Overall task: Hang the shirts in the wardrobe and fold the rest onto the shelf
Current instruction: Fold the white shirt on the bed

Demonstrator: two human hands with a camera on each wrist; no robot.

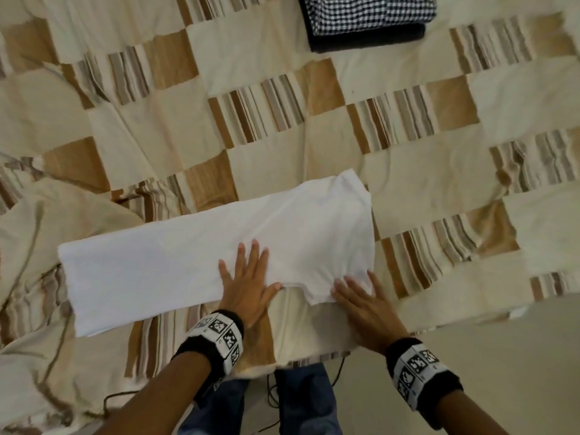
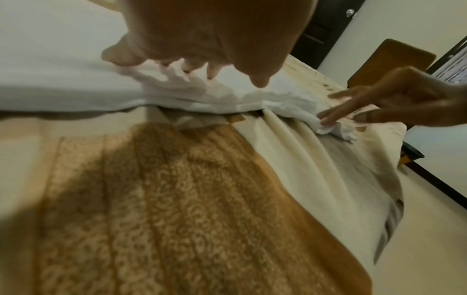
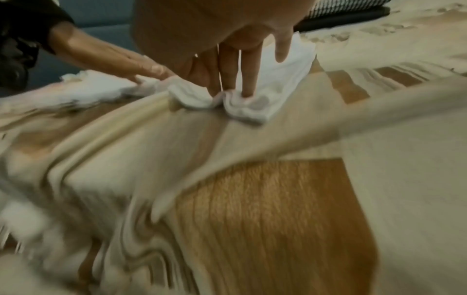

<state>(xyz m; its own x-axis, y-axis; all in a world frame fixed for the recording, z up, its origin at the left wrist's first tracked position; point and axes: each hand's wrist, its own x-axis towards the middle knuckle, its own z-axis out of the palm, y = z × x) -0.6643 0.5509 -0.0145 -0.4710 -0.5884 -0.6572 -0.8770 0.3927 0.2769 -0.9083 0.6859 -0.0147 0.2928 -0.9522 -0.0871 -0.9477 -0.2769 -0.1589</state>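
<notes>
White T-shirt (image 1: pixel 216 246), folded into a long strip, lies across the patchwork bedspread (image 1: pixel 314 146). Smooth outward before folding it crosswise, keeping edges aligned. Left hand (image 1: pixel 248 287) presses flat, fingers spread; right hand (image 1: pixel 364 304) holds the sleeve down, fingers straight, apparently not pinching.

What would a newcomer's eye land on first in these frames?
Most likely the white T-shirt, folded into a long strip across the near edge of the beige patchwork bedspread, bright against it. Both hands lie flat on it: the left hand pressing near the middle, the right hand on the sleeve end at the right. At the far edge sits a folded stack, a black-and-white checked garment on top of a dark one.
</notes>
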